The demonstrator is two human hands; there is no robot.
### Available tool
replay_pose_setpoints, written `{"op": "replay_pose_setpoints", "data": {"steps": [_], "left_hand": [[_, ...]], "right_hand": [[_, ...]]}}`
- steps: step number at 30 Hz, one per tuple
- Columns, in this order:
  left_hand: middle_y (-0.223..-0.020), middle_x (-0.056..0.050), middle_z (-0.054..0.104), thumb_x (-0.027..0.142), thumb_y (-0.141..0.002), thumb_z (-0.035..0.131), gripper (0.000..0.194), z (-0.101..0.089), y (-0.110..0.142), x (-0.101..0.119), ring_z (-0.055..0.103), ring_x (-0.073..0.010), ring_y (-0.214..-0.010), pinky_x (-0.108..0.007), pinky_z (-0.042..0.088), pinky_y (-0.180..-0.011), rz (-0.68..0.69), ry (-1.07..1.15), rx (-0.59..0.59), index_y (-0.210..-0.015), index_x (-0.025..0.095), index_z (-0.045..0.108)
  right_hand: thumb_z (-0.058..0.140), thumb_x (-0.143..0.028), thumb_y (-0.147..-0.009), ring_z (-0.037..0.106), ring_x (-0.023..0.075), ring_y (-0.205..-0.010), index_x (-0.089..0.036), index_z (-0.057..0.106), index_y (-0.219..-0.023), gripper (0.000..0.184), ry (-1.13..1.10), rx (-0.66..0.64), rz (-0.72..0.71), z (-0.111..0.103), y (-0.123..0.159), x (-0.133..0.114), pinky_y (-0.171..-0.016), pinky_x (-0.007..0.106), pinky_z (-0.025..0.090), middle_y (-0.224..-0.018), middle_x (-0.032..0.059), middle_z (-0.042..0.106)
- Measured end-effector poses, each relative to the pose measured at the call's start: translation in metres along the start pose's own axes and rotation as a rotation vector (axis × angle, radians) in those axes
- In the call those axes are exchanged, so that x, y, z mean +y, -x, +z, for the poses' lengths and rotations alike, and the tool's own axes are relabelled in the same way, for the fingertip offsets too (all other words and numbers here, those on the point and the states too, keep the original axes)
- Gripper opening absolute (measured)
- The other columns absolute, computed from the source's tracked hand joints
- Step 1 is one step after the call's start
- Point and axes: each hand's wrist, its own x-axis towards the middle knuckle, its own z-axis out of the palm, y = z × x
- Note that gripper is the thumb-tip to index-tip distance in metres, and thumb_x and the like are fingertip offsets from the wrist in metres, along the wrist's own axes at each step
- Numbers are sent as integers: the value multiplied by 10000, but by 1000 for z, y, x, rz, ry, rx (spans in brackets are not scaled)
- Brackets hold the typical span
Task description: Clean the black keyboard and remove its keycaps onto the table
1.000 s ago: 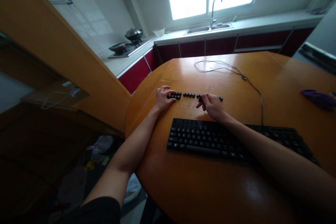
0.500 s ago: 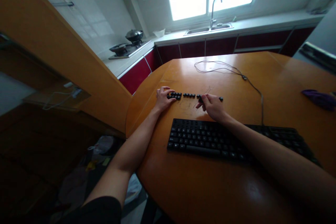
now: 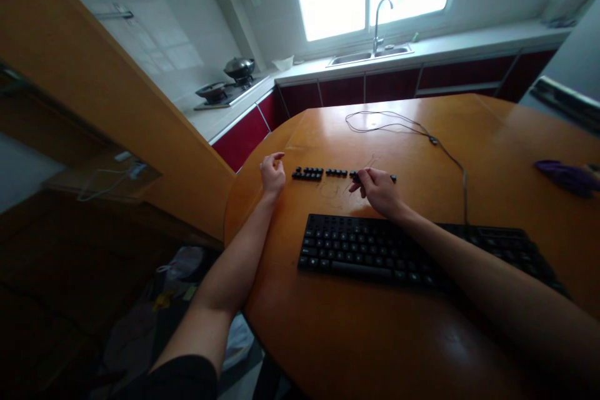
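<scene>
My left hand [image 3: 273, 174] rests over the table just left of a double row of black keycaps [image 3: 308, 175]. Its fingers are loosely bent and apart, with nothing between them. At the right end of the keycap line, my right hand [image 3: 379, 190] is closed in a pinch, fingertips down by dark keycaps. What it pinches is too small and hidden to make out. Between the hands lies a short row of keycaps [image 3: 336, 172]. Nearer to me is a black keyboard [image 3: 360, 244] with its top row bare of caps; my right forearm crosses above it.
A cable [image 3: 462, 165] runs from the keyboard to a loose loop at the table's far side. Purple cloth [image 3: 565, 176] lies at the right. Behind the wooden table [image 3: 337, 331] are a sink [image 3: 351, 59], a counter and a stove with pans [image 3: 239, 69].
My left hand has let go of the left keycaps and drawn back leftward, leaving them in view. My right hand has stayed nearly still.
</scene>
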Motion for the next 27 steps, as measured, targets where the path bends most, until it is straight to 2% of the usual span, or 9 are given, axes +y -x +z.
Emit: {"op": "replay_pose_setpoints", "data": {"steps": [2, 5, 9, 13, 15, 19, 23, 27], "left_hand": [[-1050, -84, 690, 15, -829, 502, 349, 3, 3, 5, 629, -228, -967, -392, 486, -939, 8, 29, 2, -1057, 189, 702], [-1043, -82, 699, -11, -818, 479, 376, 9, 14, 25, 638, -228, -993, -382, 497, -926, 67, 88, -69, -1048, 190, 698], [-1016, -71, 724, 30, -869, 515, 319, 17, 37, 59, 640, -226, -954, -388, 503, -912, 180, 161, -256, -1075, 192, 696], [-1019, -55, 737, 62, -891, 554, 269, 22, 63, 90, 640, -214, -952, -382, 503, -921, 319, 214, -493, -1061, 203, 708], [-1028, -50, 738, 60, -901, 543, 281, 24, 73, 101, 643, -204, -957, -380, 506, -931, 366, 257, -586, -1080, 204, 704], [-1007, -56, 740, 85, -916, 542, 264, 26, 83, 111, 659, -204, -969, -394, 510, -948, 400, 304, -688, -1094, 200, 699], [-974, -60, 741, 138, -936, 551, 219, 29, 84, 109, 670, -208, -940, -392, 528, -895, 402, 325, -711, -1087, 197, 699], [-974, -51, 740, 182, -951, 572, 187, 31, 84, 107, 672, -203, -928, -384, 528, -886, 418, 315, -707, -1091, 204, 694]], "right_hand": [[463, -624, -974, 540, 135, -507, -158, 667, -743, 559, -6, 37, -4, -3, -3, -1, -511, 274, 412, -698, 102, 735], [455, -601, -982, 531, 138, -517, -156, 677, -693, 576, 8, 71, -11, -10, -9, -11, -513, 279, 397, -642, 89, 693], [492, -549, -979, 534, 137, -530, -160, 670, -688, 518, 63, 55, -37, -21, -12, -39, -532, 284, 392, -636, 71, 675], [491, -501, -991, 547, 138, -566, -164, 650, -690, 479, 152, -60, -126, -31, -1, -56, -569, 286, 400, -644, 58, 665], [505, -470, -988, 552, 138, -588, -168, 637, -709, 432, 174, -103, -160, -33, 8, -54, -584, 283, 405, -663, 50, 667], [511, -399, -989, 582, 149, -639, -176, 634, -797, 319, 198, -230, -193, -35, 27, -33, -623, 282, 425, -717, 37, 677], [492, -358, -998, 585, 162, -673, -197, 603, -781, 293, 273, -318, -201, -32, 39, -18, -654, 291, 421, -734, 35, 668], [478, -349, -1008, 532, 158, -652, -210, 573, -769, 293, 331, -400, -261, -29, 44, -16, -645, 291, 388, -704, 19, 617]]}}
